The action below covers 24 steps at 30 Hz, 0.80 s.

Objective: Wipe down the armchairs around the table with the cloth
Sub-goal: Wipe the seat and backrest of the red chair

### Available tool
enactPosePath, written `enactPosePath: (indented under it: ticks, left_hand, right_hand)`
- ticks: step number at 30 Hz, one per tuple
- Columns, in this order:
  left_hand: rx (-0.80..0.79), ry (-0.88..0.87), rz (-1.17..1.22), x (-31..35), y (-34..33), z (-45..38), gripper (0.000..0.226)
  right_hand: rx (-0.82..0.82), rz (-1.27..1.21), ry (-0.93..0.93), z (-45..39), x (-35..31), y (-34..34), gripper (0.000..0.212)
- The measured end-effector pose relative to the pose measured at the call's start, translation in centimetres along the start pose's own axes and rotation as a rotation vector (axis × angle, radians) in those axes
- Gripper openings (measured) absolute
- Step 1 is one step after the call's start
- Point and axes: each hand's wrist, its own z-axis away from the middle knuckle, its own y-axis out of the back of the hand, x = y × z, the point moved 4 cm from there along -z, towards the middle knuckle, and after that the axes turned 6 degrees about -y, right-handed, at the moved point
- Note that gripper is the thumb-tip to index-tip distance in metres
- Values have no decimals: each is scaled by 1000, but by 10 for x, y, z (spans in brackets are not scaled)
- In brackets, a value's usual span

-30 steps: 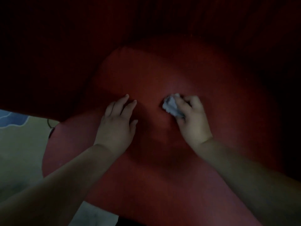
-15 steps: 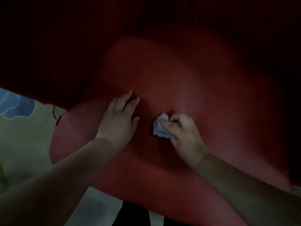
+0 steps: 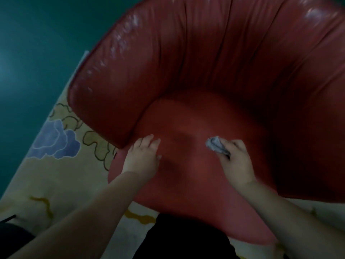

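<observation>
Two bare forearms in shot, no sleeves showing.
Left hand (image 3: pixel 142 157) and right hand (image 3: pixel 235 161) carry no gloves, rings or watch; dark clothing (image 3: pixel 183 238) sits low at centre, between the arms.

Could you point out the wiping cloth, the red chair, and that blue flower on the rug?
crumpled grey cloth (image 3: pixel 214 143), head view, exposed bunched end.
glossy red leather armchair (image 3: pixel 196 53), head view, pleated backrest.
blue flower pattern on cream rug (image 3: pixel 56 141), head view, petal centre.
</observation>
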Motion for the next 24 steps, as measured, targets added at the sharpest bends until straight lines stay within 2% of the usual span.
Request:
enactPosePath:
  ticks: [2,6,9,16,21,24]
  left_hand:
    - [42,5,12,4,30,15,56]
    - [129,-27,28,-1,83,38,52]
    - [177,-61,40,-14,113,47,51]
    - [249,-183,20,-91,158,58,48]
    - [248,-265,43,-154,179,64,49]
    - [236,-301,55,-180,197,60,50]
  right_hand:
    - [11,-69,-73,9,-23,18,43]
    - [11,-132,-113,23,-64,40,41]
    - [69,-161,-149,31,-89,40,41]
    - [158,-182,-262,50,-152,-1,33]
    - [224,-290,-308,72,-204,-31,9]
    - [284,-379,-363,86,-230,-43,15]
